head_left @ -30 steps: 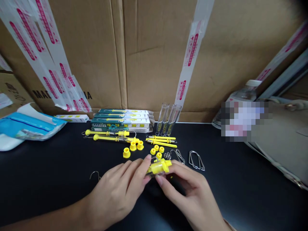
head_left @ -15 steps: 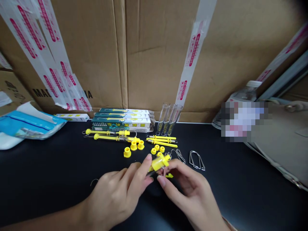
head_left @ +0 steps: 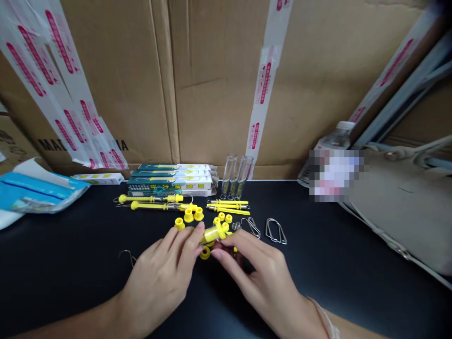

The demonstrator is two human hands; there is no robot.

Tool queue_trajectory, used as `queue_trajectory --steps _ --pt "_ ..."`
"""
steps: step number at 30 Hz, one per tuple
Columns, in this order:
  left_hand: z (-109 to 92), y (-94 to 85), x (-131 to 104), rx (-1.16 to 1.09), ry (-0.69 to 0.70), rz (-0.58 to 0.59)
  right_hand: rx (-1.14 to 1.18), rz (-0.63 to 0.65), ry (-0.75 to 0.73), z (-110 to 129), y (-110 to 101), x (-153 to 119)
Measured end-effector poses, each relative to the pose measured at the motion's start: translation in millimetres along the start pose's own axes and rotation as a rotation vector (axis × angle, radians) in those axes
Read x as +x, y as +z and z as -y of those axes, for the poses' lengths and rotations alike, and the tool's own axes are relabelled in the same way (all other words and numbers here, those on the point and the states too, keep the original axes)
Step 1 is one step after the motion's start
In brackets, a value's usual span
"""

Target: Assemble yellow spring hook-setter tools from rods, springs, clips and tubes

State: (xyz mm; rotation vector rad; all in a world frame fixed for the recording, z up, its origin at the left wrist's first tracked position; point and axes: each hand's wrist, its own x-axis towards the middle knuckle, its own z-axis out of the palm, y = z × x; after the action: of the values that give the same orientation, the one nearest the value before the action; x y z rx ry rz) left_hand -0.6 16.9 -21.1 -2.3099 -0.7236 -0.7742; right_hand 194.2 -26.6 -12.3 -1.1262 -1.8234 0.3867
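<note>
Behind the black tabletop (head_left: pixel 318 292) I see a large cardboard carton (head_left: pixel 212 108), which fills the back like a brown wall. A ridged vertical seam (head_left: pixel 165 94) runs down it, and dark printed letters (head_left: pixel 52 145) stand partly under wide pale tape (head_left: pixel 58 52) with red printing. Another taped strip (head_left: pixel 262 84) descends, slightly slanted, right of the middle. At my far right, a grey metal bar (head_left: pixel 399 94) leans diagonally. The light is soft, and the upper right corner is darker.
</note>
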Motion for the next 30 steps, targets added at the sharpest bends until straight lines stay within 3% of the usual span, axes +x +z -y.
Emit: queue_trajectory --steps 7,13,17,21,26,30 --pt "1 -2.6 1 0.039 0.016 -0.014 -0.088 -0.082 0.083 6 10 9" --pt "-6 -12.2 1 0.178 0.029 0.093 -0.09 -0.048 0.189 22 9 10" --pt "-13 -15.3 3 0.19 0.008 0.119 0.049 -0.086 0.279 20 11 10" --pt "-13 -15.4 8 -0.181 -0.176 0.219 0.158 -0.101 0.321 13 16 9" --pt "-5 -23.9 17 -0.764 -0.475 0.435 0.116 -0.091 0.193 9 11 8" --pt "1 -24.9 23 -0.784 -0.489 0.427 -0.02 -0.067 -0.05 2 2 9"
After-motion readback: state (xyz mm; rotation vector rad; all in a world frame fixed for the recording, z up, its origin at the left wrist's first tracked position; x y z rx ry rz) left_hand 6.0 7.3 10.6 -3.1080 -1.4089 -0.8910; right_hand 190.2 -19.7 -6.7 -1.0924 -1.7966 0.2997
